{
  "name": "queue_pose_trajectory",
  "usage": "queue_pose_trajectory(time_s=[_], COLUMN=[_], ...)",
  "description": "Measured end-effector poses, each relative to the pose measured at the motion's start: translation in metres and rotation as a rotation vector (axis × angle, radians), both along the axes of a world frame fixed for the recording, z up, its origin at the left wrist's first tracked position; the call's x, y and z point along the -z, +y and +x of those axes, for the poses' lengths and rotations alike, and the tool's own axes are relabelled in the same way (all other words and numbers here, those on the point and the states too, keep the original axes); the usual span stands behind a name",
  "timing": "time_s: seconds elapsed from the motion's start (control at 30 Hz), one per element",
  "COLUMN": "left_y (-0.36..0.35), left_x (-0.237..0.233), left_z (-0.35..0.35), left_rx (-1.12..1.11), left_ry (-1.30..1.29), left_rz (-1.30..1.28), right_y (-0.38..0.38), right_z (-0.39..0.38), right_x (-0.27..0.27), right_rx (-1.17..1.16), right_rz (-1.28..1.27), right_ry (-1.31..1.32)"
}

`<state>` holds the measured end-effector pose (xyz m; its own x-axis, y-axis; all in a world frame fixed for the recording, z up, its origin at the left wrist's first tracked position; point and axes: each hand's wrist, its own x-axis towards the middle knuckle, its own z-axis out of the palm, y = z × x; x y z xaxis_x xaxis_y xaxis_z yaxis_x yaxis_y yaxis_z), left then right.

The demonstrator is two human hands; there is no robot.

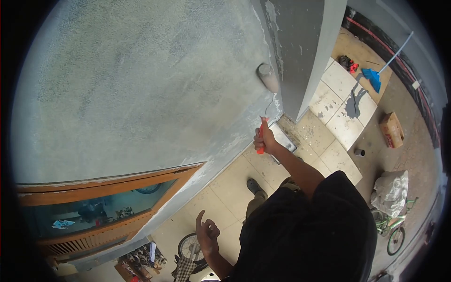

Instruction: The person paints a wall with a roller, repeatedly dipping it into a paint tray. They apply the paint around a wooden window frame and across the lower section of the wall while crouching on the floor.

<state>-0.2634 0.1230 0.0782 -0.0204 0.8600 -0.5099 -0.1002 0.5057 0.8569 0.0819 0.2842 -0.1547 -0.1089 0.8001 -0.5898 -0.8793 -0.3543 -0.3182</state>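
Observation:
My right hand (pixel 266 139) is wrapped round the red handle of a paint roller (pixel 268 79). Its grey-coated sleeve rests against, or very close to, the grey wall (pixel 155 94) near the inside corner. From handle to sleeve runs a thin wire frame. Below that hand, a tray (pixel 283 141) with a pale surface lies on the floor, partly hidden by the forearm. My left hand (pixel 207 233) hangs lower and away from the wall, its index finger stretched out and the others loosely curled, holding nothing.
A wood-framed window (pixel 131 197) is set in the wall. Behind my left hand stands a wheeled vehicle (pixel 190 246). On the right are a cardboard box (pixel 392 130), a can (pixel 360 152), a silvery sack (pixel 391 192), a green bicycle (pixel 396 239) and a blue broom (pixel 372 79).

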Motion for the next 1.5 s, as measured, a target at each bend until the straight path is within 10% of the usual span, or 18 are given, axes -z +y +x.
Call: queue_pose_trajectory(time_s=[0.7, 1.1, 1.33, 1.5], left_y=[0.100, 0.090, 0.072, 0.024], left_x=[0.020, 0.022, 0.012, -0.014], left_z=[-0.191, -0.191, -0.137, -0.078], left_rx=[0.251, 0.272, 0.175, 0.105], left_ry=[0.141, 0.120, 0.110, 0.195], left_rz=[-0.161, -0.162, -0.186, -0.056], right_y=[0.017, 0.060, -0.014, 0.036], right_z=[-0.120, -0.054, -0.151, -0.071], right_x=[0.071, 0.083, 0.080, 0.090], right_rx=[0.042, 0.254, -0.114, 0.138], right_rz=[0.068, 0.067, 0.012, 0.028], right_ry=[0.039, 0.044, 0.085, 0.106])
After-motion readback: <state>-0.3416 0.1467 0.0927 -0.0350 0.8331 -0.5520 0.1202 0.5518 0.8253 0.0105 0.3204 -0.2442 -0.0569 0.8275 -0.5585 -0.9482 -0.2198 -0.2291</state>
